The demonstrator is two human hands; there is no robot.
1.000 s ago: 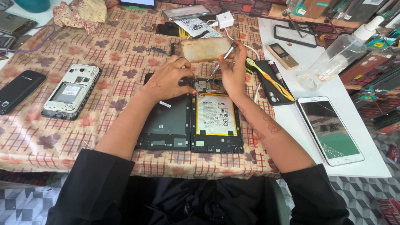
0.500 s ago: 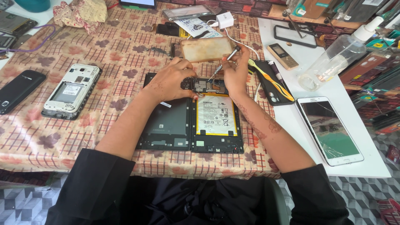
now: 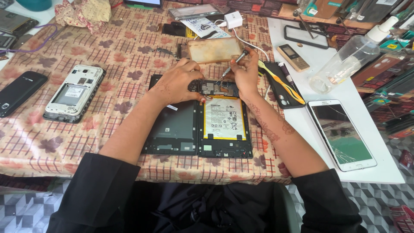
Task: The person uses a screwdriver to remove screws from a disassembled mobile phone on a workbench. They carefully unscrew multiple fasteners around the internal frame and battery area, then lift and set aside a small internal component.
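Black-sleeved arms reach forward over the desk. Right hand pinches a small screwdriver, tip down on the circuit board of an opened tablet. Left hand rests curled on the board's left end, fingers pressing it.

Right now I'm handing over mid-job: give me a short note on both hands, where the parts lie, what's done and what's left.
Left hand: rests flat on the top edge of the opened tablet, steadying it.
Right hand: holds a small screwdriver, tip down on the circuit board above the battery.
Done: back cover is off and lies beside the tablet, on its left.
Left: the board and battery are not yet out. Whether any screws are out cannot be told.
Nearby: cracked white tablet at right, opened white phone at left.
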